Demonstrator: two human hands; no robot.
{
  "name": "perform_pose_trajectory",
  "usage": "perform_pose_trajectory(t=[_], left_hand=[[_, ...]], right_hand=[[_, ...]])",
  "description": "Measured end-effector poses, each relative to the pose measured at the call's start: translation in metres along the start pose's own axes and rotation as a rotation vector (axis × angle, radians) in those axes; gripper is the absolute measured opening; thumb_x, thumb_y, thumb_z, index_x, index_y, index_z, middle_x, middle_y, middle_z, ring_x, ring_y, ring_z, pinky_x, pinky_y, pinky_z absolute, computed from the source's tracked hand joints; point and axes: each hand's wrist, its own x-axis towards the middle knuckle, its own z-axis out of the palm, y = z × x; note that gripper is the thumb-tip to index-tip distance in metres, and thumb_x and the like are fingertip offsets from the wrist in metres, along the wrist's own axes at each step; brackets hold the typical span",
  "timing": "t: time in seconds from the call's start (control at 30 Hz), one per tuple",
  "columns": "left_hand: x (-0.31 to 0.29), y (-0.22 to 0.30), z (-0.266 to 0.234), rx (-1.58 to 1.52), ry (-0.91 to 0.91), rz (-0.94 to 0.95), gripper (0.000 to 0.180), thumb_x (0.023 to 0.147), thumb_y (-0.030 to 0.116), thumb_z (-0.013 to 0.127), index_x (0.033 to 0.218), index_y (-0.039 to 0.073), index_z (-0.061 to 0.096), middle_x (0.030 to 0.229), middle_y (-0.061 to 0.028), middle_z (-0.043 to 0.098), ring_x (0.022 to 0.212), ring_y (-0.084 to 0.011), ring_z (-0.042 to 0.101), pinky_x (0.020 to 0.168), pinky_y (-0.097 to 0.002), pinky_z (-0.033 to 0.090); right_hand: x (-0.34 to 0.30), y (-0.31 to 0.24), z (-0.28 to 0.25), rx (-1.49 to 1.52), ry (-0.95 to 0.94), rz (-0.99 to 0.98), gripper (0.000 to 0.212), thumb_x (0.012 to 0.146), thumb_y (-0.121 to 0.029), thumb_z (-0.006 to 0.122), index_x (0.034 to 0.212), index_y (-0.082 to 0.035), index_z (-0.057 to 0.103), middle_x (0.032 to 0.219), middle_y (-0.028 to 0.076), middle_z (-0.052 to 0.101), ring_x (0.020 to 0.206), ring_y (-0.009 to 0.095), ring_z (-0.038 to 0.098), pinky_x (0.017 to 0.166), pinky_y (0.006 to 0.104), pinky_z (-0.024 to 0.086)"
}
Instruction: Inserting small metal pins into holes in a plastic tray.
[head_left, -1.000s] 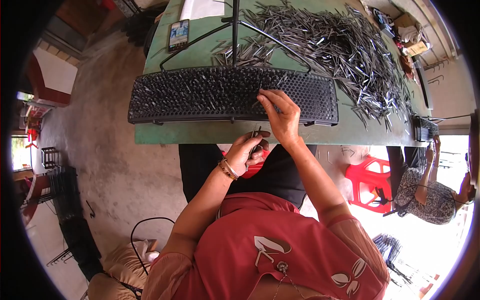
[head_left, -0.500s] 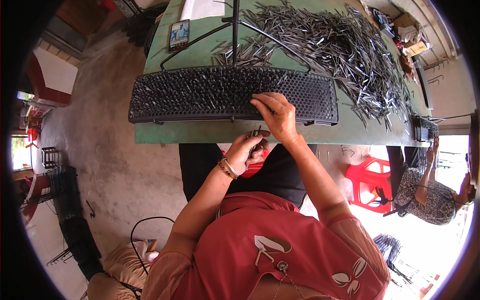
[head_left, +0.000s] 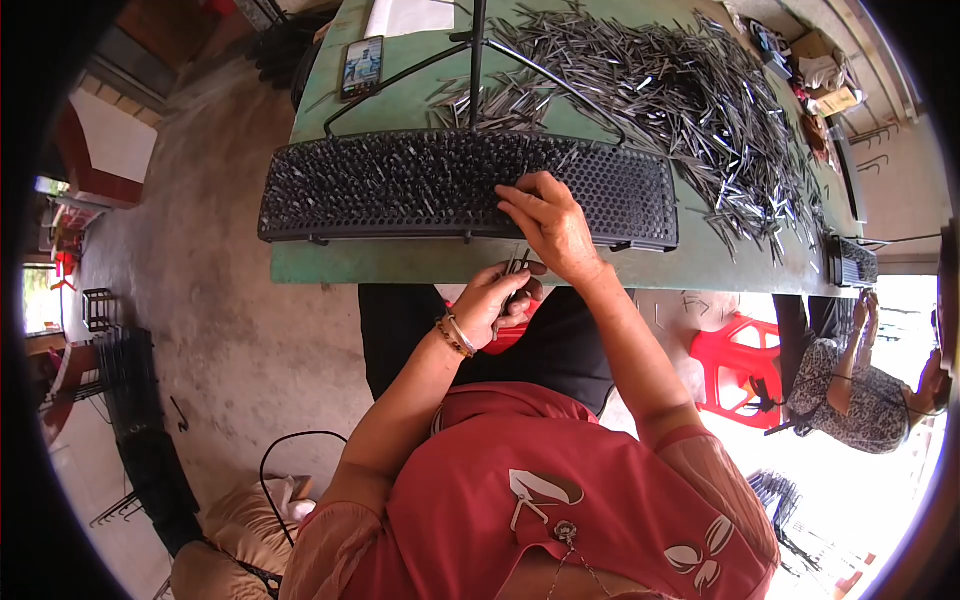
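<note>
A long black rack with a honeycomb of small holes (head_left: pixel 635 205) lies along the table's near edge. Dark thin strips (head_left: pixel 370 180) stand upright in its left and middle holes, while bare holes show at its right end. My right hand (head_left: pixel 557 228) is over the rack, where filled holes meet bare ones. Its thumb and fingertips are pinched; whatever is between them is too small to make out. Just below the edge, my left hand (head_left: pixel 490 300) is closed around a few dark strips (head_left: pixel 516 262), their ends poking up past the fingers.
A large heap of loose strips (head_left: pixel 690 110) covers the green table's (head_left: pixel 400 265) far right. A phone (head_left: pixel 362 68) lies at the left, and black rods (head_left: pixel 476 80) rise behind the rack. At the right, a person (head_left: pixel 860 390) works by another rack (head_left: pixel 853 262), near a red stool (head_left: pixel 735 365).
My right hand has shifted slightly left along the rack, its fingers still pinched. The left hand stays nearly in place, with the strip ends spread a little differently.
</note>
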Motion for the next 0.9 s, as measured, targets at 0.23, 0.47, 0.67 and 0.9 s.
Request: perform_pose_trajectory(t=[0.23,0.47,0.67,0.9], left_hand=[[0.000,-0.001,0.001,0.005,-0.027,0.002,0.028,0.093,0.017,0.050,0.113,0.000,0.056,0.082,-0.0046,0.058,0.057,-0.0040,0.041,0.042,-0.0168,0.027],[0.002,0.001,0.004,-0.035,0.026,0.049,0.025,0.094,0.017,0.049,0.113,0.001,0.054,0.084,-0.0069,0.059,0.058,-0.0050,0.045,0.042,-0.0170,0.031],[-0.005,0.006,0.002,-0.017,-0.035,0.128,0.025,0.095,0.018,0.048,0.114,0.002,0.052,0.088,-0.0077,0.060,0.059,-0.0052,0.046,0.043,-0.0179,0.034],[-0.005,0.008,0.002,0.090,-0.107,0.112,0.027,0.095,0.016,0.047,0.119,0.002,0.051,0.087,-0.0061,0.059,0.057,-0.0037,0.041,0.043,-0.0166,0.030]], right_hand=[[-0.008,0.003,0.003,-0.006,0.094,0.057,0.022,0.077,-0.003,0.068,0.099,-0.004,0.068,0.086,0.009,0.060,0.075,0.023,0.060,0.065,0.0313,0.048],[-0.009,0.008,0.003,-0.066,0.054,0.015,0.021,0.077,-0.005,0.068,0.098,-0.004,0.068,0.085,0.009,0.060,0.075,0.024,0.059,0.066,0.0325,0.048],[-0.004,-0.015,-0.022,0.202,-0.041,0.313,0.017,0.081,-0.011,0.068,0.095,-0.001,0.068,0.085,0.010,0.060,0.076,0.021,0.060,0.067,0.0321,0.047],[-0.007,-0.013,-0.031,0.745,-0.285,0.679,0.019,0.086,-0.016,0.066,0.090,0.003,0.067,0.081,0.004,0.063,0.070,0.008,0.054,0.061,0.0239,0.045]])
